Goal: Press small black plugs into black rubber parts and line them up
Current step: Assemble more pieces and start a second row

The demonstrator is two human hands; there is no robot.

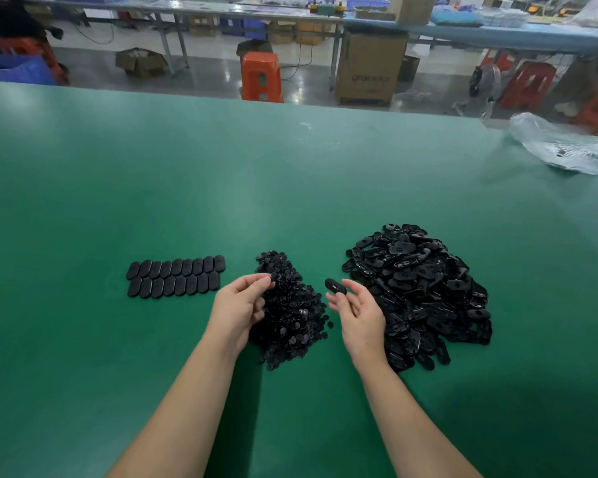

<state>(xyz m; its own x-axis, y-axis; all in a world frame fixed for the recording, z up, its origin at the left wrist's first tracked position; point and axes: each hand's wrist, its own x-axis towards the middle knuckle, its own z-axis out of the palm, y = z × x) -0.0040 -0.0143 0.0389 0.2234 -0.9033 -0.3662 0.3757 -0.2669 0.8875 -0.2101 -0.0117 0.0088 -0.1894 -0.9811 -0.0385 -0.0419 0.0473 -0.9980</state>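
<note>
Rubber part (335,286) between right-hand fingers (351,288)

Crumpled plastic bag (563,146), orange stool (260,75)

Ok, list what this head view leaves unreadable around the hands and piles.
- Left hand fingertips: a plug seems pinched, but it merges with the plug pile behind.
- Rubber part in the right hand: its hole is too small to tell whether filled.
- Lined-up parts: plugs not visible, faces too dark.
- Clear plastic bag: contents blurred, cut by the right edge.

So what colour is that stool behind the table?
Orange-red; the stool shows plainly in the head view.
</note>
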